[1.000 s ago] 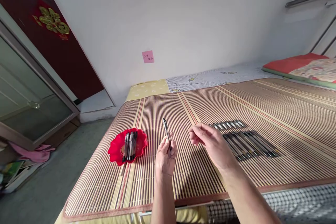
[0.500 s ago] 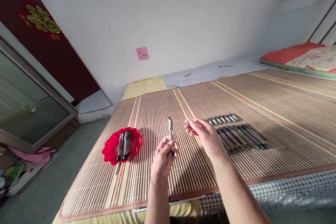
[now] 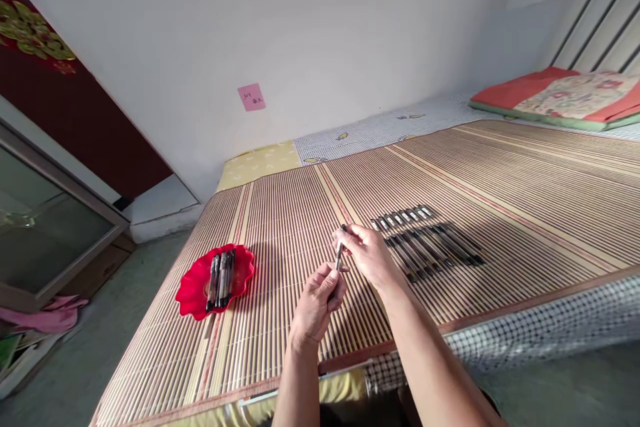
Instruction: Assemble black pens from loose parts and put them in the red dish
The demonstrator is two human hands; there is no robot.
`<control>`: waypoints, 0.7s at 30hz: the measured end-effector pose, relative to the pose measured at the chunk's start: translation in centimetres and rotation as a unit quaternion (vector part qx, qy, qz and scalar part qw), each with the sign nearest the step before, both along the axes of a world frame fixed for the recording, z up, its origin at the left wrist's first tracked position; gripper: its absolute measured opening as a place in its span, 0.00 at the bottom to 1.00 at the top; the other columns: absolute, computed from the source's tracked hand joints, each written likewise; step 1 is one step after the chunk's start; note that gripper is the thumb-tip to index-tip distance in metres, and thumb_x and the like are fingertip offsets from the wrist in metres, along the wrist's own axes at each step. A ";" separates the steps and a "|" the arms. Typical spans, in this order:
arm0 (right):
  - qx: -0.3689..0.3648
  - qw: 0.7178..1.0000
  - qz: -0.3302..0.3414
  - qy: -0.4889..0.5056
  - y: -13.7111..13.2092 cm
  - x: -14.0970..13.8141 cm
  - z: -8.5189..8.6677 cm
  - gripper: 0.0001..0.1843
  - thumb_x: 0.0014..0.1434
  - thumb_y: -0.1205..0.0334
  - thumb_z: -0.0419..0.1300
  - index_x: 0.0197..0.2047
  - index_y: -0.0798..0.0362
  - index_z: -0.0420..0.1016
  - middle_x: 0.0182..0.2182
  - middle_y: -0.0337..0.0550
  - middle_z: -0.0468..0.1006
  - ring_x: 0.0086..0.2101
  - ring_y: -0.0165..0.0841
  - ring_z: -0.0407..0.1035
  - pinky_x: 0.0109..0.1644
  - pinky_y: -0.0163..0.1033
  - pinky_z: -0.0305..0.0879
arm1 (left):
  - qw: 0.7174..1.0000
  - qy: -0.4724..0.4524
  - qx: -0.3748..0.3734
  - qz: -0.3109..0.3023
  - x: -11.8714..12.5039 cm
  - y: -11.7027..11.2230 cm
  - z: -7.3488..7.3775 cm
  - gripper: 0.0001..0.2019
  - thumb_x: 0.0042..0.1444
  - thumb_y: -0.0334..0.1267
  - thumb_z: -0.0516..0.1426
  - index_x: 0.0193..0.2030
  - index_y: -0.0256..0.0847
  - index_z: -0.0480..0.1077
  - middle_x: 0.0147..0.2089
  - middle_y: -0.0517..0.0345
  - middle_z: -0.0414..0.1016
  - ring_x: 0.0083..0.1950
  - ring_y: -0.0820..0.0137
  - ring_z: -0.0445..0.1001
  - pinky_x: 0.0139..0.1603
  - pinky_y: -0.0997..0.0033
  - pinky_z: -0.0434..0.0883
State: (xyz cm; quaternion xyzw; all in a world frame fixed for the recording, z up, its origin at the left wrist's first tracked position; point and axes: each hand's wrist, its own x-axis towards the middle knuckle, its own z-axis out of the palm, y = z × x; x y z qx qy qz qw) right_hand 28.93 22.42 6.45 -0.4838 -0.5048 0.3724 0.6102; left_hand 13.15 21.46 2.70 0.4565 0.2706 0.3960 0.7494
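Note:
My left hand [image 3: 317, 303] is closed around the lower end of a pen [image 3: 339, 257], which stands nearly upright above the striped bamboo mat [image 3: 525, 180]. My right hand [image 3: 367, 255] pinches the pen's top end with its fingertips. To the right of my hands, a row of several dark pens [image 3: 435, 245] lies on the mat, with a row of several small caps [image 3: 401, 217] at its far end. At the left a red scalloped dish [image 3: 193, 287] holds several pens [image 3: 221, 270].
The mat covers a bed whose front edge [image 3: 400, 343] runs under my forearms. A folded red and floral quilt [image 3: 565, 93] lies at the far right. A pink note [image 3: 251, 97] is stuck on the white wall. Glass door [image 3: 45, 227] and floor clutter [image 3: 30, 327] at left.
My right hand has moved left and closed on the top of the pen that the left hand holds. The view has shifted rightward.

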 end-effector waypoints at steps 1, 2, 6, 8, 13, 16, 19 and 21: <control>0.006 0.999 -0.029 0.013 0.1 0.3 -0.1 0.26 0.62 0.36 0.63 0.33 0.53 0.79 0.30 0.44 0.81 0.29 0.33 0.72 0.32 0.37 0.67 | 1.000 0.006 0.001 -0.006 0.1 -0.1 0.0 0.16 0.61 0.49 0.65 0.43 0.36 0.75 0.22 0.68 0.60 0.20 0.81 0.47 0.22 0.76 0.44; 0.008 0.998 -0.058 0.032 0.1 0.7 -0.2 0.26 0.62 0.36 0.63 0.34 0.53 0.79 0.31 0.45 0.82 0.30 0.34 0.72 0.33 0.36 0.67 | 1.000 0.012 0.001 -0.012 0.2 -0.2 0.0 0.17 0.60 0.49 0.65 0.43 0.35 0.75 0.22 0.68 0.59 0.21 0.81 0.47 0.22 0.75 0.44; 0.002 0.978 -0.149 0.143 0.2 2.3 -0.4 0.25 0.56 0.37 0.68 0.36 0.53 0.81 0.32 0.44 0.82 0.32 0.32 0.73 0.35 0.35 0.67 | 0.999 0.022 0.004 -0.022 0.5 -0.5 0.0 0.18 0.60 0.50 0.65 0.42 0.35 0.75 0.22 0.68 0.60 0.20 0.81 0.48 0.22 0.75 0.44; 0.005 0.964 -0.179 0.195 0.4 2.8 -0.5 0.26 0.52 0.36 0.71 0.36 0.53 0.82 0.31 0.43 0.81 0.31 0.31 0.72 0.34 0.34 0.66 | 1.000 0.021 0.001 -0.021 0.6 -0.5 0.0 0.18 0.60 0.51 0.65 0.43 0.35 0.76 0.21 0.66 0.63 0.19 0.81 0.50 0.22 0.75 0.43; 0.008 0.947 -0.139 0.289 0.8 2.9 -0.8 0.26 0.45 0.39 0.76 0.37 0.52 0.83 0.30 0.40 0.81 0.30 0.29 0.72 0.33 0.33 0.66 | 0.999 0.013 -0.022 -0.029 0.5 -0.6 0.1 0.22 0.58 0.54 0.66 0.42 0.32 0.78 0.24 0.57 0.73 0.18 0.80 0.58 0.21 0.74 0.49; 0.002 0.939 -0.118 0.324 0.8 2.7 -0.6 0.27 0.41 0.43 0.79 0.38 0.52 0.83 0.29 0.39 0.81 0.28 0.29 0.73 0.31 0.33 0.65 | 0.999 0.002 -0.023 -0.029 0.4 -0.6 0.3 0.22 0.58 0.53 0.66 0.42 0.31 0.79 0.25 0.55 0.75 0.20 0.78 0.62 0.22 0.74 0.55; -0.001 0.932 -0.099 0.350 0.7 2.6 -0.4 0.27 0.39 0.46 0.80 0.39 0.52 0.82 0.29 0.39 0.82 0.27 0.28 0.73 0.30 0.32 0.65 | 0.999 -0.014 -0.025 -0.035 0.3 -0.5 0.4 0.21 0.59 0.52 0.66 0.42 0.31 0.79 0.25 0.53 0.77 0.21 0.76 0.66 0.24 0.75 0.58; -0.010 0.930 -0.090 0.357 0.7 2.5 -0.2 0.28 0.39 0.48 0.81 0.41 0.52 0.82 0.29 0.39 0.83 0.27 0.28 0.73 0.31 0.32 0.65 | 0.998 -0.022 -0.030 -0.042 0.2 -0.4 0.3 0.20 0.60 0.51 0.66 0.42 0.31 0.79 0.26 0.52 0.78 0.21 0.76 0.67 0.23 0.76 0.59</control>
